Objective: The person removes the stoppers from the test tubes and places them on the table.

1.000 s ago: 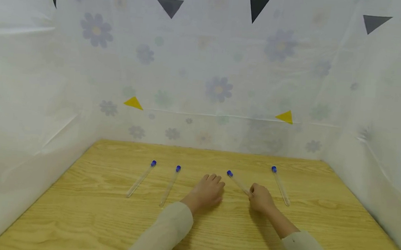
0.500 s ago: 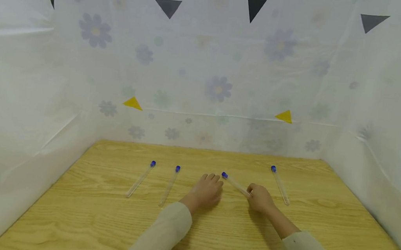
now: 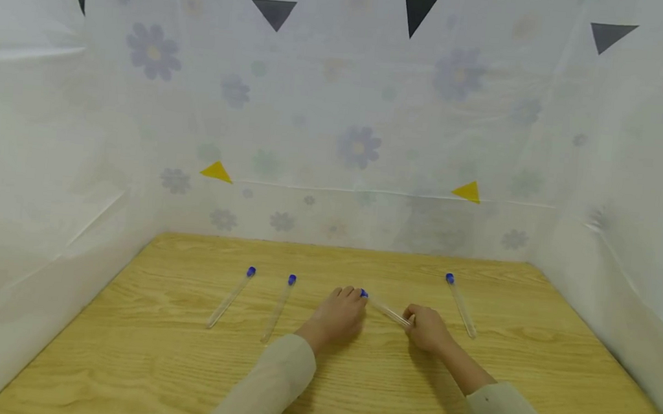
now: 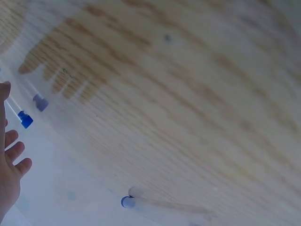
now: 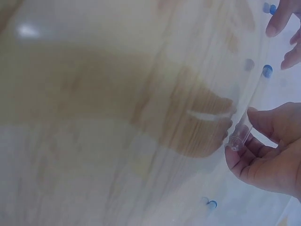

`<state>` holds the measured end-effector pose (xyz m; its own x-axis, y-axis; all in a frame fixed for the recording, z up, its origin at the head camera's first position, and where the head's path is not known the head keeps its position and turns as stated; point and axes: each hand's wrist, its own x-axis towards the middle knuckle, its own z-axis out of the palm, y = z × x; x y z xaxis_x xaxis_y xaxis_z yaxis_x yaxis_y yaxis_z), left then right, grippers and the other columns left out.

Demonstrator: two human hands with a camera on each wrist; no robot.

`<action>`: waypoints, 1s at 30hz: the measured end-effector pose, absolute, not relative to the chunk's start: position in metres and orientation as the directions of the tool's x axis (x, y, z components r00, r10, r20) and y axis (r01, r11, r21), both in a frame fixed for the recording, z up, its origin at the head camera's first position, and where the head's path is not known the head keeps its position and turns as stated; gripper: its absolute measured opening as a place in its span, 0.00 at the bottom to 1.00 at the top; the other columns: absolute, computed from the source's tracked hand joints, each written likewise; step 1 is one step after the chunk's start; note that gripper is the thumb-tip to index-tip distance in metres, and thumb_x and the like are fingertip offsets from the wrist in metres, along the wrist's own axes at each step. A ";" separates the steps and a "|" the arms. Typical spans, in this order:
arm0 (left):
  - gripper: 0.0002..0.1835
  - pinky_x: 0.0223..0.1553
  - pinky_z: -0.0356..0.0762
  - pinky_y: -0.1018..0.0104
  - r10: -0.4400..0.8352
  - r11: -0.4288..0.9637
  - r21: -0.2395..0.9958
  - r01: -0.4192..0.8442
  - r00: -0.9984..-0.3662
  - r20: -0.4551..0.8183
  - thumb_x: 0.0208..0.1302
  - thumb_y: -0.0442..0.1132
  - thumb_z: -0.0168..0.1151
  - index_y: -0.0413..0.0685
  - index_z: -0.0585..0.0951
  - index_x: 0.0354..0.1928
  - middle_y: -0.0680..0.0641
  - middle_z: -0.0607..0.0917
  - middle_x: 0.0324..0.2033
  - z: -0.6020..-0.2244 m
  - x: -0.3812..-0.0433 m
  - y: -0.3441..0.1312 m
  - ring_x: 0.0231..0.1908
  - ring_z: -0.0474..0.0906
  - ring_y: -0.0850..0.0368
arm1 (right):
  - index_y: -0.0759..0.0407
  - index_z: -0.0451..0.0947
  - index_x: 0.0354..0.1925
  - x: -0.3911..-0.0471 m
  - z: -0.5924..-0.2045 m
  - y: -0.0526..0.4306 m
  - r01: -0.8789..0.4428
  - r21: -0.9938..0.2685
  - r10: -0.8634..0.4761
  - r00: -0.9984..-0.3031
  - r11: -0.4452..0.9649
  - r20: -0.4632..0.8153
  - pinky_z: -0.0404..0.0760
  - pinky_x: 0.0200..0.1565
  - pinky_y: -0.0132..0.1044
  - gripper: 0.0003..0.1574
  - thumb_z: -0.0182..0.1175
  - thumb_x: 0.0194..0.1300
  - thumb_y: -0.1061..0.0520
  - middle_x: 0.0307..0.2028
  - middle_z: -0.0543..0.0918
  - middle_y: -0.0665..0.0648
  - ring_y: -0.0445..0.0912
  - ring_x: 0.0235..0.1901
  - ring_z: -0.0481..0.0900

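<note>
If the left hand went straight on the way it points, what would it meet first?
Most likely the blue cap of the tube held in the right hand; it sits close by the left hand, though depth is hard to judge.

At the left edge we have the left hand (image 4: 8, 174), fingers loosely bent, tips apart. A clear tube (image 4: 21, 115) slants past it, blue cap (image 4: 26, 120) toward us and lower right; contact with the hand we cannot tell. We note a glossy wood-grain tabletop (image 4: 197, 108), a brownish hand-shaped reflection (image 4: 77, 70) on it. Near the bottom, well apart, we log a second blue-capped tube (image 4: 141, 206), its far end faint.
</note>
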<state>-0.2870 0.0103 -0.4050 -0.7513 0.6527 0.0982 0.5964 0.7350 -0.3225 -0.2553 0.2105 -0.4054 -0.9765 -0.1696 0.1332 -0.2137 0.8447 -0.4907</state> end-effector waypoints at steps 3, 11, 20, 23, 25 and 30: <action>0.21 0.59 0.68 0.65 0.656 0.730 -0.336 0.595 -0.748 0.101 0.70 0.50 0.45 0.51 0.70 0.60 0.51 0.74 0.56 -0.406 -0.288 0.009 0.57 0.69 0.58 | 0.69 0.77 0.36 -0.255 -0.405 0.211 -0.230 -0.512 -0.188 -0.973 0.828 0.134 0.64 0.21 0.32 0.09 0.57 0.53 0.72 0.16 0.72 0.53 0.41 0.17 0.64; 0.20 0.57 0.70 0.67 0.679 0.710 -0.374 0.596 -0.720 0.143 0.68 0.52 0.48 0.52 0.71 0.57 0.52 0.75 0.53 -0.407 -0.286 0.006 0.55 0.71 0.59 | 0.68 0.78 0.38 -0.254 -0.402 0.212 -0.290 -0.530 -0.261 -0.956 0.797 0.131 0.66 0.22 0.32 0.09 0.57 0.55 0.71 0.18 0.74 0.54 0.41 0.19 0.65; 0.19 0.57 0.71 0.67 0.680 0.711 -0.358 0.605 -0.722 0.131 0.69 0.50 0.49 0.52 0.72 0.57 0.53 0.77 0.52 -0.409 -0.289 0.006 0.55 0.72 0.59 | 0.69 0.78 0.39 -0.256 -0.401 0.214 -0.380 -0.525 -0.367 -0.921 0.762 0.135 0.68 0.23 0.29 0.10 0.58 0.57 0.70 0.21 0.75 0.53 0.39 0.20 0.67; 0.18 0.56 0.71 0.67 0.676 0.717 -0.339 0.609 -0.726 0.127 0.68 0.49 0.51 0.52 0.73 0.56 0.53 0.77 0.52 -0.409 -0.290 0.004 0.54 0.73 0.59 | 0.69 0.78 0.40 -0.257 -0.401 0.214 -0.399 -0.516 -0.391 -0.911 0.758 0.130 0.69 0.24 0.29 0.10 0.58 0.57 0.70 0.23 0.76 0.53 0.39 0.22 0.68; 0.18 0.55 0.72 0.68 0.674 0.720 -0.331 0.610 -0.729 0.121 0.67 0.49 0.53 0.53 0.74 0.55 0.53 0.78 0.51 -0.409 -0.291 0.003 0.53 0.74 0.59 | 0.69 0.78 0.40 -0.257 -0.401 0.214 -0.409 -0.510 -0.404 -0.906 0.757 0.127 0.69 0.25 0.30 0.11 0.58 0.57 0.70 0.24 0.76 0.53 0.39 0.23 0.68; 0.15 0.51 0.74 0.69 0.674 0.725 -0.300 0.621 -0.729 0.119 0.65 0.48 0.55 0.53 0.77 0.51 0.53 0.80 0.46 -0.408 -0.291 -0.001 0.49 0.76 0.60 | 0.69 0.79 0.41 -0.257 -0.401 0.213 -0.402 -0.518 -0.405 -0.907 0.755 0.113 0.70 0.26 0.30 0.11 0.58 0.57 0.71 0.26 0.76 0.53 0.40 0.25 0.69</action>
<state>-0.2912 -0.0005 -0.4082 -0.7291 0.6739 0.1192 0.6207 0.7246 -0.2996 -0.2573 0.2134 -0.4008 -0.9073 -0.4050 0.1130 -0.4017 0.7554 -0.5178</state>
